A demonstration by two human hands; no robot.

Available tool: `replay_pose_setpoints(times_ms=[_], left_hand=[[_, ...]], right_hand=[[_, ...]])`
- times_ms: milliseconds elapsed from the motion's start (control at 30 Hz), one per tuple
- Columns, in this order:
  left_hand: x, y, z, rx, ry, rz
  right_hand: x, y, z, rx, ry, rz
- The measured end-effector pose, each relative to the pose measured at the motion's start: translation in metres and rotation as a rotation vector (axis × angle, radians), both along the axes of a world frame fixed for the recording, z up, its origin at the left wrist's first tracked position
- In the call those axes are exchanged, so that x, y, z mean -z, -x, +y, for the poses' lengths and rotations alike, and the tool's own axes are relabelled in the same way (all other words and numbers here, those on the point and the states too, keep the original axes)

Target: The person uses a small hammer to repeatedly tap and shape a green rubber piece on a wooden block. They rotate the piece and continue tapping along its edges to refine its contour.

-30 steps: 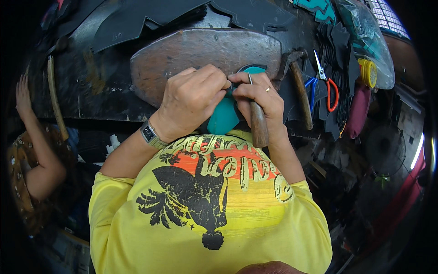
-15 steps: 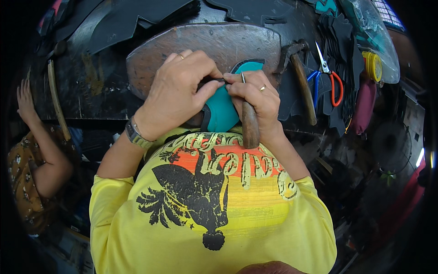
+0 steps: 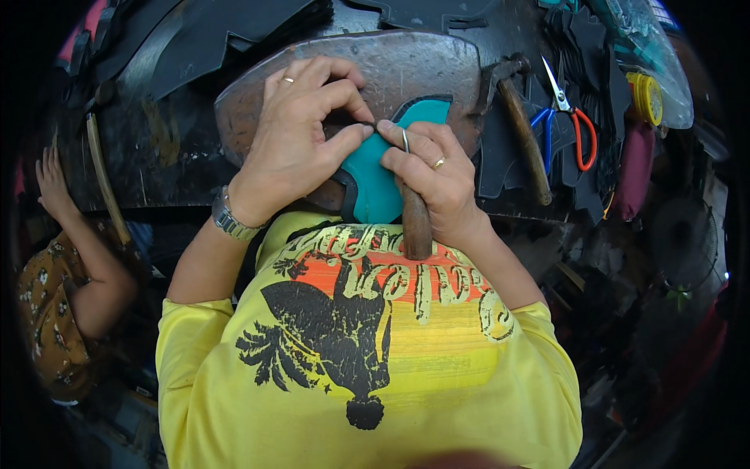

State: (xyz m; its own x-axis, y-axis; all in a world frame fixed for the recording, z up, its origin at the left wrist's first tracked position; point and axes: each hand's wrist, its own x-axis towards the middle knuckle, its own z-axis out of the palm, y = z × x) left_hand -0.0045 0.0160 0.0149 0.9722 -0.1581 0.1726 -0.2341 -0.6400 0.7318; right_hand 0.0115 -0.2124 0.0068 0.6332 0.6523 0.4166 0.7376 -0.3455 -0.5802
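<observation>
A dark, worn bench (image 3: 148, 156) fills the upper frame, heaped with black cut pieces (image 3: 234, 39). Scissors (image 3: 566, 125) with red and blue handles lie at upper right. At left another person (image 3: 66, 289) sits in shadow.

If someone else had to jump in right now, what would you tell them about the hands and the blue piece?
Left hand: fingers pinch the edge of the teal piece, pressing it on the stone slab.
Right hand: grips a wooden-handled tool, handle pointing toward the body, thumb on the teal piece next to the left thumb.
Nearby, right of the slab: a hammer and scissors with red and blue handles, both untouched.
Done: the teal piece shows a dark border along its left edge.
Left: I can't tell how much of the edge is unfinished.
</observation>
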Motion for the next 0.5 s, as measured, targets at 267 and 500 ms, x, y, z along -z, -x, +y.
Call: replay_pose_setpoints(times_ms=[267,500], left_hand=[[-0.01,-0.008,0.014,0.144,-0.027,0.057],[-0.005,-0.004,0.014,0.117,-0.011,-0.034]], right_hand=[[-0.004,0.008,-0.002,-0.024,0.061,-0.016],[-0.014,0.007,0.0,-0.06,0.115,-0.003]])
